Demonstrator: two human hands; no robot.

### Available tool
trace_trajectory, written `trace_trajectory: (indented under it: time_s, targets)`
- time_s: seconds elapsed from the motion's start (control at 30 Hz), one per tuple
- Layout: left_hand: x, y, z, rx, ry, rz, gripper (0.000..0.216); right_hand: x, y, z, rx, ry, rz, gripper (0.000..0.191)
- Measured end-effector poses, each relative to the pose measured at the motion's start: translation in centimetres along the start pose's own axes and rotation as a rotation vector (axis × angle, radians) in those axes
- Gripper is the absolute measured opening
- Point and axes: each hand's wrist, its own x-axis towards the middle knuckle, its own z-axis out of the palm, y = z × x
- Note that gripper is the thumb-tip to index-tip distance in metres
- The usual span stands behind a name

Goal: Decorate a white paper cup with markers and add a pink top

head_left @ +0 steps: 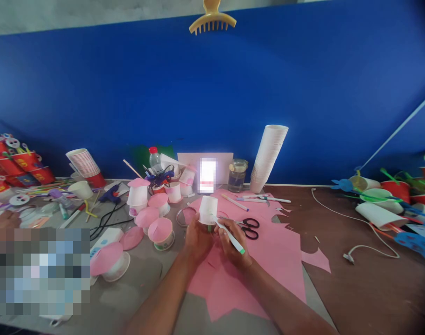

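A white paper cup (209,208) is held up by my left hand (199,236), whose fingers are closed around its lower part. In my right hand (229,242) is a white marker (232,236) with a green end; its tip meets or nearly meets the side of the cup. Under both hands lies a large sheet of pink paper (275,260) with jagged cut edges. Black-handled scissors (250,229) rest on the sheet just right of my right hand. Beyond them, another marker (235,202) lies on the paper.
Pink-topped paper cups (161,232) stand to the left. A tall leaning stack of white cups (269,158), a glass jar (237,176) and a bright phone screen (207,174) are at the back. A white cable (366,223) and cup crafts lie right; a glue gun (111,193) lies left.
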Motion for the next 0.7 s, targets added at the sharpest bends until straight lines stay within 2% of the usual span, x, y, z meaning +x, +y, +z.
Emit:
trace_trajectory:
  time_s: [0.7]
  targets:
    - [0.00,0.02,0.01,-0.016,-0.005,0.022,0.022,-0.12,0.62,0.10,0.107,0.003,0.081,0.015]
